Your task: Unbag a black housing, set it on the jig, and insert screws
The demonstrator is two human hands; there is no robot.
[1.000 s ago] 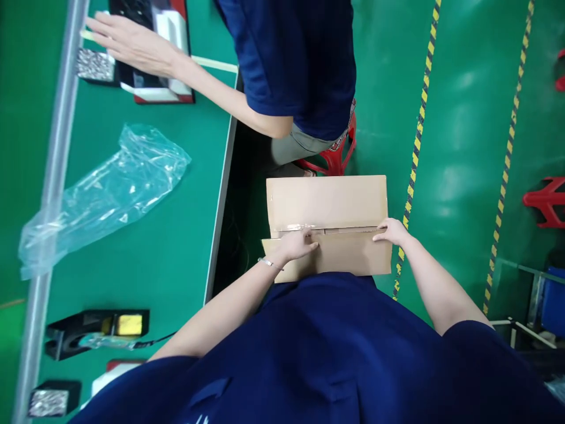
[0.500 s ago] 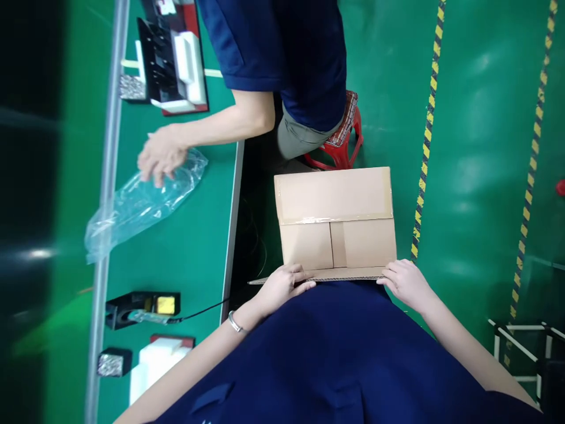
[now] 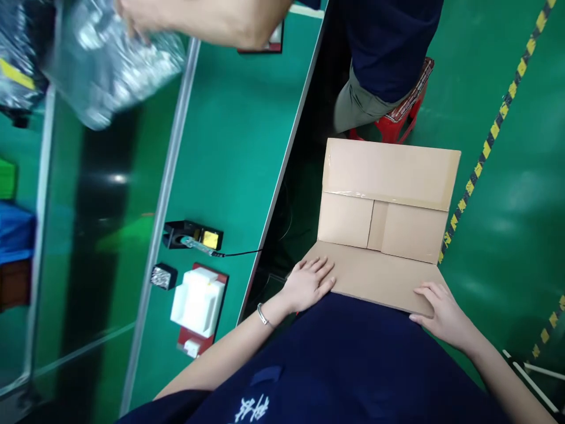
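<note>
A brown cardboard box (image 3: 391,176) stands in front of my body, its near flap (image 3: 371,270) folded out toward me. My left hand (image 3: 311,282) lies on the left part of this flap with its fingers spread. At the flap's right corner, my right hand (image 3: 441,309) has its fingers on top and the thumb at the edge, gripping the board. Two shorter flaps meet at a seam beyond, and the far flap is raised with clear tape along its fold. The inside of the box is hidden.
Left is a green workbench (image 3: 220,147) with a soldering iron in its holder (image 3: 194,235), a small dark box (image 3: 163,275) and white blocks (image 3: 198,300). A co-worker's hand (image 3: 141,15) holds a clear plastic bag (image 3: 119,65). The co-worker sits on a red stool (image 3: 399,121).
The near flap has tipped from nearly edge-on to show its broad face. My left hand has flattened onto it. The co-worker's hand has lifted the plastic bag away from the bench. The view has shifted.
</note>
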